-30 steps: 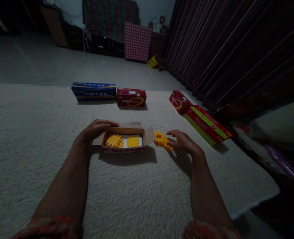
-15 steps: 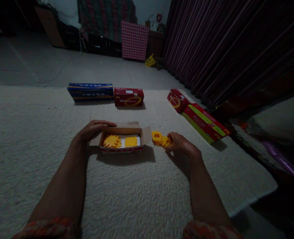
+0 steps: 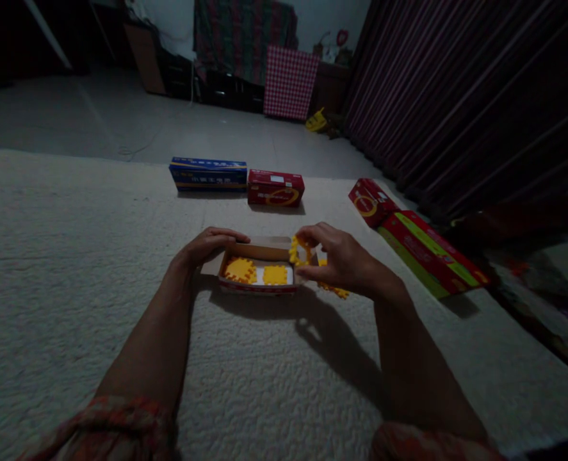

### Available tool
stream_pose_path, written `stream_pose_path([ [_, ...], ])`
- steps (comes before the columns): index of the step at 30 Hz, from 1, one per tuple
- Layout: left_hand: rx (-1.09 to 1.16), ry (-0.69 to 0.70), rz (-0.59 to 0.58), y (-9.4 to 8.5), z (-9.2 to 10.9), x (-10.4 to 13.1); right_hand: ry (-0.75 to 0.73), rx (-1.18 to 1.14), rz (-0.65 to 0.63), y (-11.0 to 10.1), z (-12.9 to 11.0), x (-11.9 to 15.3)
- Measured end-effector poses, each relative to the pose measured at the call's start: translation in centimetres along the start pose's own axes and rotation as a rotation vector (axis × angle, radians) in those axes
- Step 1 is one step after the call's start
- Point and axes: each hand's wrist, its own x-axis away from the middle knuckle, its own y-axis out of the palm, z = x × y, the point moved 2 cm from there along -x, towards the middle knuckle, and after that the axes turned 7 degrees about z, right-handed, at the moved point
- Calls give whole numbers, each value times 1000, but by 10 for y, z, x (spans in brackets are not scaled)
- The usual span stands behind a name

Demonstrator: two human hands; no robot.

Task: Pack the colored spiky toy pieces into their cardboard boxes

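Observation:
A small open cardboard box [image 3: 257, 292] sits before me with its flaps spread outward. My left hand [image 3: 211, 244] holds its back left corner, fingers stretched along the rear edge. In the box lie a round yellow toothed piece [image 3: 240, 270] and a square yellow toothed piece [image 3: 275, 275], over a white surface. Above the right end of the box, my right hand [image 3: 334, 256] pinches a yellow interlocking puzzle piece [image 3: 294, 250] between thumb and fingers; it looks like an open ring. More yellow pieces [image 3: 334, 291] lie on the quilted cover below this hand, partly hidden by it.
Behind the box stand a blue carton [image 3: 210, 176] and a red carton [image 3: 275, 189]. To the right are another red carton [image 3: 371, 202] and a long red and green carton [image 3: 432, 253]. All rest on the pale quilted cover [image 3: 264, 384]. A dark curtain [image 3: 437, 96] hangs at right.
My right hand has lifted a yellow piece from the pile and brought it left over the box's right end. My left hand stays at the box. The view has shifted left.

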Motion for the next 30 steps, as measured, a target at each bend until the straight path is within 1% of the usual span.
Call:
stream_pose_path([
  [2,9,7,-15,1,2,0,-36,17,-92,16,-9,-12],
  [4,20,20,-25,1,4,0,-15,52,-154,30,-11,-17],
  [6,27,26,-34,2,5,1,24,84,-194,41,-10,-18],
  [8,33,21,-41,2,5,1,47,108,-226,46,-9,-17],
  [14,52,5,-44,1,1,0,67,172,-331,51,-10,-21],
  [21,48,22,-44,1,2,0,65,170,-346,50,-11,-25],
  [25,44,33,-57,1,2,-1,120,208,-462,50,-16,-30],
  [28,52,22,-64,0,2,-1,117,243,-569,51,-20,-35],
  [30,55,13,-62,0,0,-2,117,284,-614,53,-21,-39],
])
